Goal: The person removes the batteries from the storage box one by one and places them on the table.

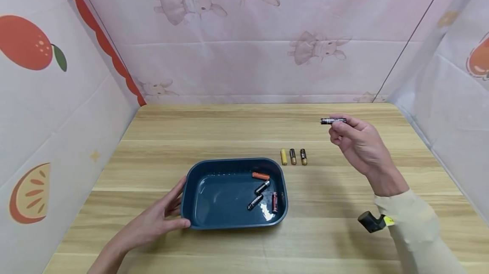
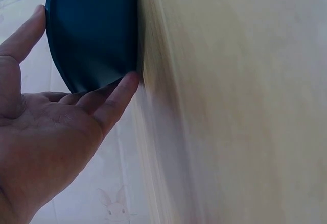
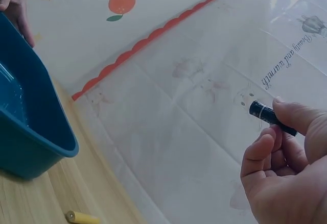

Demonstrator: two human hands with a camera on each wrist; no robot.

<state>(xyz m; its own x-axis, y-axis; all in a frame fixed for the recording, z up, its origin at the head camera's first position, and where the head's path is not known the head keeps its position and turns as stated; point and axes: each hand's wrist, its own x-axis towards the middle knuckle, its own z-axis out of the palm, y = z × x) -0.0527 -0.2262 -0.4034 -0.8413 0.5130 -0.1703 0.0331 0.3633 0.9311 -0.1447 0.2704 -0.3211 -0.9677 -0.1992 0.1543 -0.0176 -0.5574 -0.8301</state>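
Note:
My right hand (image 1: pixel 361 144) pinches a black battery (image 1: pixel 331 121) between thumb and fingers, raised over the back right of the table. In the right wrist view the battery (image 3: pixel 265 114) sticks out past the fingertips. My left hand (image 1: pixel 154 218) rests against the left end of a dark blue tub (image 1: pixel 233 225), thumb at the front corner and fingers along the outer wall. Several batteries lie in the tub's right half: an orange one (image 1: pixel 261 176), two black ones (image 1: pixel 262 187) and a red one (image 1: pixel 274 202).
Behind the tub's right corner, a yellow battery (image 1: pixel 284 156) and two black-and-gold batteries (image 1: pixel 293 156) lie side by side on the wooden table (image 1: pixel 214 129). Printed cloth walls (image 1: pixel 244 74) enclose the table at the back and sides.

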